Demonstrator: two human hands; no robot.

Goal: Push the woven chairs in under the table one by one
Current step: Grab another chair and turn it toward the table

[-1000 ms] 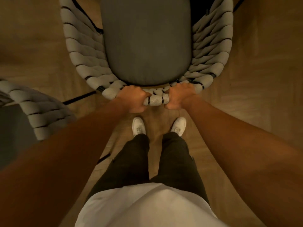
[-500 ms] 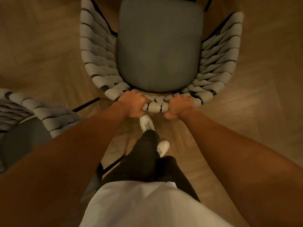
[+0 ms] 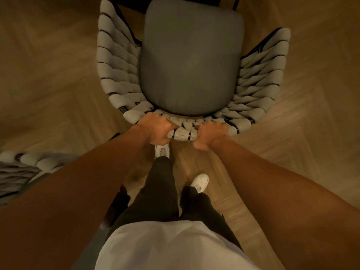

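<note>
Gripping the chair (image 3: pixel 191 61) backrest, left hand (image 3: pixel 158 129) and right hand (image 3: pixel 211 134) are both curled tight around the weave. Chair stands ahead on the floor (image 3: pixel 48 84); table indistinct. Push appears underway; next calls for steady, straight forward pressure.

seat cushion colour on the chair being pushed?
Plain grey, no pattern, on the seat cushion; head view, the only one.

Warm, dim amber light lies over a wooden floor (image 3: pixel 303 117) laid in a herringbone pattern (the planks meet at angles on both sides of the frame). At the top edge a dark strip (image 3: pixel 132 1) crosses the view, too shadowed to make out. No walls or windows show.
</note>
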